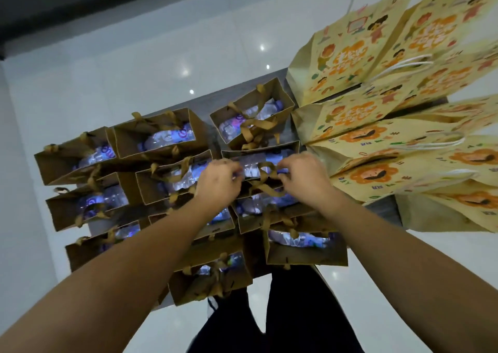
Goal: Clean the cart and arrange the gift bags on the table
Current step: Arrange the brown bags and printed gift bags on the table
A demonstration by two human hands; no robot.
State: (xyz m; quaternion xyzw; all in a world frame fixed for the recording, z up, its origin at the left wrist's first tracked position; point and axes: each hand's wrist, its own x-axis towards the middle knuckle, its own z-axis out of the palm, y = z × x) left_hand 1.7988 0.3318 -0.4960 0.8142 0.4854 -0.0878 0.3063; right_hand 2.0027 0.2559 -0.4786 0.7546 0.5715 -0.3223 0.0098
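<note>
Looking straight down at a grey table (285,75) packed with small open-topped brown paper gift bags with tan ribbon handles (159,133) — roughly three columns of them, each holding clear plastic water bottles with purple labels (168,137) lying on their sides. Both bare arms reach in from the bottom of the view to one bag in the right column, second from the far end (258,164). The left hand (219,181) has its fingers curled at the bag's left rim, and the right hand (304,177) is curled at the right side, pinching the tan ribbon handle (265,173) that loops up between the two hands. Exactly what the left fingertips are gripping — rim or ribbon — I can't tell, it's a bit blurred.

Off to the right, well apart in style, there's a bunch of larger yellow paper gift bags printed with orange flowers and cartoon kids, white cord handles (347,56), lying flat and overlapping, fanned out past the table edge. Below the table you can see dark trousers (296,312) and a glossy white tiled floor (121,56).
</note>
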